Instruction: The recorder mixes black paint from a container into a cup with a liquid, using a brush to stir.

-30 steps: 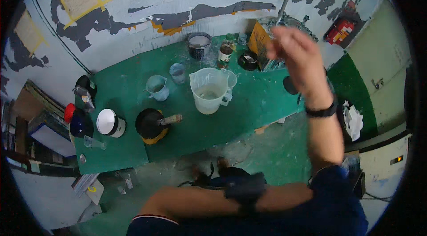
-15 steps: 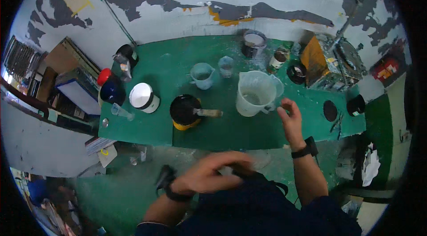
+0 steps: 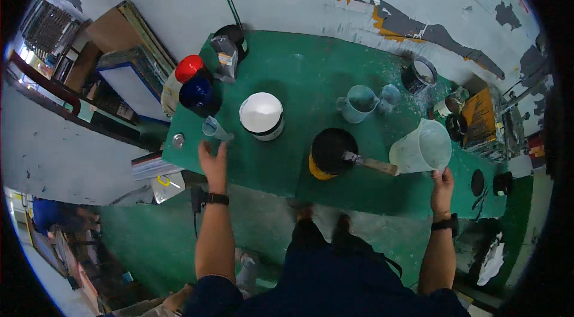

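Note:
My left hand (image 3: 213,165), thumb and fingers apart and holding nothing, is at the left part of the green table. Just beyond its fingertips a small clear plastic cup (image 3: 213,130) lies tilted. At the right, my right hand (image 3: 441,191) grips the large translucent measuring jug (image 3: 412,148) near its handle, and the jug leans toward the right. Between my hands stand a white-topped tub (image 3: 262,115) and a black-and-yellow bucket (image 3: 326,149). A scraper with a wooden handle (image 3: 378,165) lies across that bucket.
A smaller jug (image 3: 359,104) and a clear cup (image 3: 390,97) stand behind. At the left are a blue container (image 3: 198,97), a red one (image 3: 189,69) and a foil pouch (image 3: 226,58). A paint-stained box (image 3: 483,118) stands at the right. Behind me is another person's leg (image 3: 246,272).
My left hand has swung left from in front of my body to the small cup. My right hand has taken hold of the large jug, which is now tilted. The view has turned left.

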The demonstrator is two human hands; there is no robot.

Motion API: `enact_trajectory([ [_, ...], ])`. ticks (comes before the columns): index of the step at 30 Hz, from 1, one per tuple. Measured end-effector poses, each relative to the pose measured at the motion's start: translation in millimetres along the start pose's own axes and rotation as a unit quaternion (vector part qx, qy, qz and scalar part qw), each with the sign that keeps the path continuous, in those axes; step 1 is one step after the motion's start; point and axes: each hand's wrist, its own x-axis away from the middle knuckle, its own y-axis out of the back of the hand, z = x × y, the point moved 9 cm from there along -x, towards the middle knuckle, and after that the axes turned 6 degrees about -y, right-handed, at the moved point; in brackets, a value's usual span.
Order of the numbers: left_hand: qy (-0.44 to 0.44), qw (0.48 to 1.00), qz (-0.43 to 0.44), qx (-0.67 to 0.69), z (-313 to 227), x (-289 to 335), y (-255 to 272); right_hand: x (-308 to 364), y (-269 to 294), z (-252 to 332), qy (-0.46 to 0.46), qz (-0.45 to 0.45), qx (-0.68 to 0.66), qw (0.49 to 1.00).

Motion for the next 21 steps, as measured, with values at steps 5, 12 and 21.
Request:
enact_trajectory([
  [5, -0.053, 0.998, -0.019, 0.007, -23.1, -25.0, -36.6, 4.3, -2.5, -11.5, -0.015, -0.015, -0.082, 0.996],
  [12, 0.026, 0.996, 0.012, 0.09, -7.8, -24.6, -33.0, 7.1, -24.9, -8.5, 0.003, -0.027, -0.226, 0.974],
  [21, 0.009, 0.988, 0.059, 0.139, -127.8, 28.4, 38.0, 28.1, -0.1, 20.3, 0.019, -0.035, -0.262, 0.964],
])
